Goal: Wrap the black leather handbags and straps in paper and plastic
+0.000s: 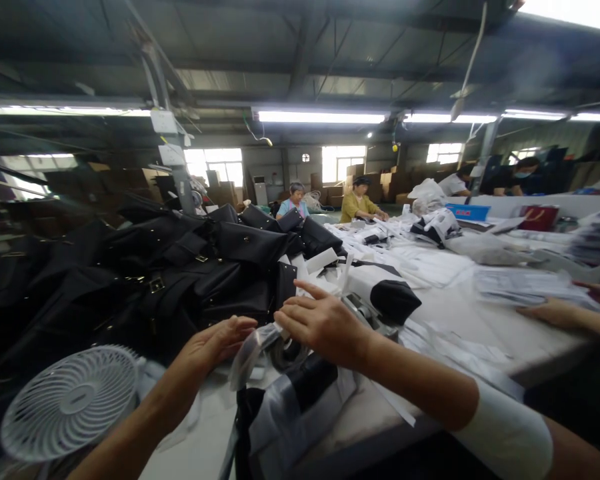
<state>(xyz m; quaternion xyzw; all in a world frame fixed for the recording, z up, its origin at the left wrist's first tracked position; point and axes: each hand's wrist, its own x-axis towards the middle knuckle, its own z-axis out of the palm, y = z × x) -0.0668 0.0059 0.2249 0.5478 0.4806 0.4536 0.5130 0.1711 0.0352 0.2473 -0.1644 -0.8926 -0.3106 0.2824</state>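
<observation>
My left hand [220,343] reaches in from the lower left, fingers stretched toward the right and slightly apart, with nothing visible in it. To its right, my right hand [325,323] is held palm down with its fingers extended and one finger raised; its thumb is hidden. Its fingertips are over a clear plastic strip [247,357] and a tape roll [285,353]; whether they touch is unclear. Below both hands lies a black bag [315,377] partly wrapped in whitish, see-through plastic. A metal device [363,310] sits behind my right wrist.
A heap of black bags [245,243] with metal fittings rises on the left. A white fan [73,403] stands at lower left. White wrapping [430,260] covers much of the table. At right, another person's hands [555,312] touch a plastic stack [520,287]. Several people work farther back.
</observation>
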